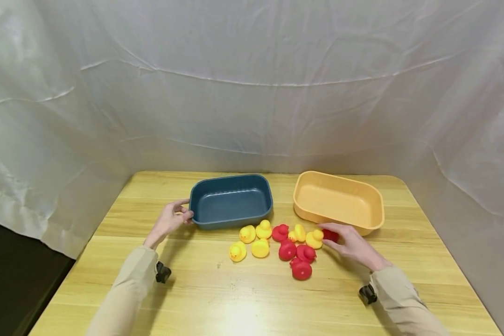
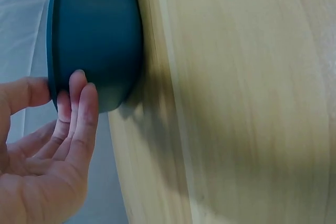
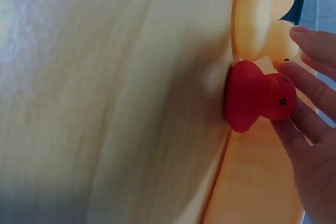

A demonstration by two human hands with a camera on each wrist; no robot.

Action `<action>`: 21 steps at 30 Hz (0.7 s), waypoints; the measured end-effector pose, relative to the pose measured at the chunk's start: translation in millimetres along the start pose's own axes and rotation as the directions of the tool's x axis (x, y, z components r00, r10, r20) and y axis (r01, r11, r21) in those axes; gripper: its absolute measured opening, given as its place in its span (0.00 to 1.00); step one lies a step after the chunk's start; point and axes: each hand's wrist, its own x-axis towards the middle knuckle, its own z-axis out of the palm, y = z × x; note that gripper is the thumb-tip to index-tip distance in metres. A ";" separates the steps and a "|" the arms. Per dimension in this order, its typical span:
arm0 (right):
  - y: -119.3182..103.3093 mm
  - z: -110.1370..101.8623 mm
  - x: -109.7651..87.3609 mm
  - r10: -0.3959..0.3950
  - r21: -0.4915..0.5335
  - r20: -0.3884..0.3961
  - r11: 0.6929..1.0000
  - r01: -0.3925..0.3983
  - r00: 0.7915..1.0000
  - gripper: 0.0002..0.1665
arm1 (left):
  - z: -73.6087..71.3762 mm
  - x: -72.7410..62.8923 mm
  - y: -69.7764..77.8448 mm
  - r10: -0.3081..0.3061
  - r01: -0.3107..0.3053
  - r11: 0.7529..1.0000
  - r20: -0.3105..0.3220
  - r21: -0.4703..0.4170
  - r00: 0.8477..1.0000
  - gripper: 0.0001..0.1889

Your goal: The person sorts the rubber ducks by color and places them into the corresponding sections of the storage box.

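Observation:
In the head view my left hand (image 1: 173, 219) is at the left end of a dark blue plastic basin (image 1: 231, 223). Close up in the left wrist view, that hand (image 2: 58, 150) pinches the basin's rim (image 2: 52, 35), with fingertips against the outer wall. My right hand (image 1: 353, 245) reaches over a red rubber duck (image 1: 330, 234), partly hidden by it. From the right wrist, this red duck (image 3: 252, 95) stands upright on the table, and fairly straight fingers of the right hand (image 3: 315, 114) lie around its head. A yellow duck (image 1: 314, 239) sits beside those fingertips.
Several yellow rubber ducks (image 1: 237, 251) and several red ones (image 1: 301, 269) lie in front of the basins, some tipped over. An orange-yellow basin (image 1: 340, 217) stands behind the right hand. The wooden table (image 1: 235, 298) ends at a pale curtain (image 1: 252, 116).

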 end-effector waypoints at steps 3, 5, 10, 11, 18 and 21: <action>0.7 0.4 0.8 0.000 -0.005 0.009 1.000 0.000 1.000 0.25 | -0.3 0.1 2.0 0.002 -0.002 1.000 0.030 -0.004 1.000 0.30; 1.6 0.9 1.8 -0.010 -0.010 0.008 1.000 0.010 1.000 0.25 | -0.3 0.0 3.4 0.001 -0.001 1.000 0.046 -0.001 0.999 0.31; 2.4 1.4 3.7 -0.009 -0.021 0.014 1.000 0.009 1.000 0.23 | 0.2 -1.3 7.0 -0.001 0.001 1.000 0.078 -0.003 0.997 0.31; 2.3 1.4 3.9 -0.004 -0.026 0.019 1.000 0.004 1.000 0.23 | 0.3 -1.5 7.7 -0.001 0.001 1.000 0.082 -0.003 0.997 0.31; 3.2 3.4 5.6 0.030 -0.069 0.037 0.997 -0.027 0.999 0.20 | 0.4 -1.7 9.8 -0.013 0.017 0.999 0.098 -0.035 0.995 0.33; 2.9 4.6 6.5 0.017 -0.074 0.023 0.997 -0.015 1.000 0.19 | 0.9 -1.5 9.1 -0.018 0.023 0.999 0.099 -0.045 0.995 0.33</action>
